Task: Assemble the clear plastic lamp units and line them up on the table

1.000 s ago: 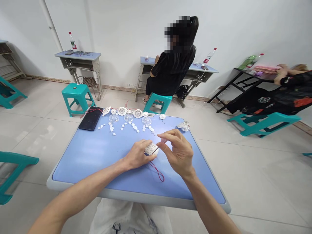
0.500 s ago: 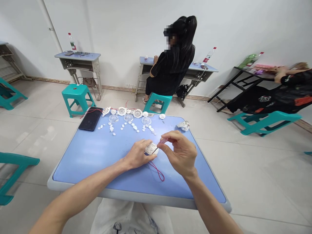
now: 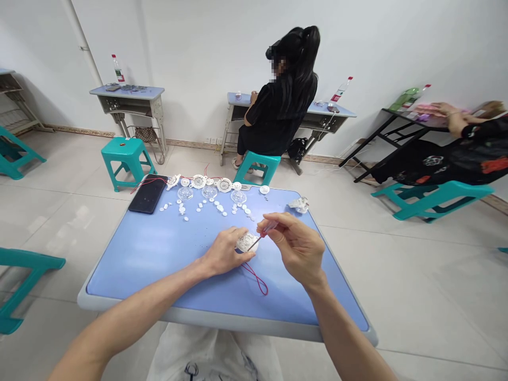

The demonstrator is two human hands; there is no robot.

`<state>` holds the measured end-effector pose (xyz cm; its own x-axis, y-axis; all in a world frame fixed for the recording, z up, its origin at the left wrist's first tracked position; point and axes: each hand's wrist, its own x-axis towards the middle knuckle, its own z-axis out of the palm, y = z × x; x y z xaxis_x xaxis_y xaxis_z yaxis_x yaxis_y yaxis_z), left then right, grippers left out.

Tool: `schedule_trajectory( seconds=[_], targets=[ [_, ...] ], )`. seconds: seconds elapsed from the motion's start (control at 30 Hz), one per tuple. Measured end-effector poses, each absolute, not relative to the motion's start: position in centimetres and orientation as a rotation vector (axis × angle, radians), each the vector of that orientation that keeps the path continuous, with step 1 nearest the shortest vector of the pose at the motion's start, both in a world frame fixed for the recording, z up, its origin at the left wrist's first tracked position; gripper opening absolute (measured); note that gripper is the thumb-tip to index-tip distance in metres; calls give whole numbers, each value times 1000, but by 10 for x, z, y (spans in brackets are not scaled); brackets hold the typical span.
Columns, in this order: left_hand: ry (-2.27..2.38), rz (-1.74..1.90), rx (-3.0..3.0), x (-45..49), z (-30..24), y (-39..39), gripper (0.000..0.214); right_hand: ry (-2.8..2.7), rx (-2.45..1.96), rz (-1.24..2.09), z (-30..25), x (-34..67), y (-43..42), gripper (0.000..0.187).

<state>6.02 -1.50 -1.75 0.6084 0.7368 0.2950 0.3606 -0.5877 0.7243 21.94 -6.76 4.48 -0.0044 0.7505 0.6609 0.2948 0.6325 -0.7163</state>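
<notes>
My left hand (image 3: pixel 227 251) is closed around the edge of a round white plastic piece (image 3: pixel 246 242), holding it on the blue tabletop (image 3: pixel 159 264). Between the thumb and fingers of my right hand (image 3: pixel 296 243) is a small screwdriver (image 3: pixel 263 233) with a pinkish-red handle. Its thin shaft slants down to the white piece, and the tip seems to meet it near my left thumb. A looped red cord (image 3: pixel 260 283) trails out from under the piece. The piece's underside is hidden.
Along the far edge lie a black phone (image 3: pixel 147 194), white round parts (image 3: pixel 199 181), clear domes (image 3: pixel 209 192) and several small white pieces (image 3: pixel 219 207). A crumpled whitish item (image 3: pixel 298 205) sits at right. Beyond, a person (image 3: pixel 281 100) sits on a green stool (image 3: pixel 257 166).
My right hand has shifted slightly right and turned, so more of the screwdriver's handle and shaft shows. My left hand and the white piece stay put.
</notes>
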Motion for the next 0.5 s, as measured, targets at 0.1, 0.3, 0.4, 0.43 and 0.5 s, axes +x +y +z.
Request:
schedule_trajectory(
  seconds=[0.1,0.3,0.4,0.43,0.5],
  targets=[
    [862,781,2197,60,-16,-16,35,-1620,-868,470,46,220,-68,33],
    [843,801,2175,60,-15,-16,38,-1722,-783,477,49,219,-69,32],
    [838,794,2188,60,-15,-16,38,-1727,-762,440,46,216,-67,30],
    [837,791,2194,60,-15,-16,38,-1717,-766,407,45,216,-66,29],
    [839,796,2200,60,-15,-16,36,-1685,-797,319,44,214,-65,27]
  ],
)
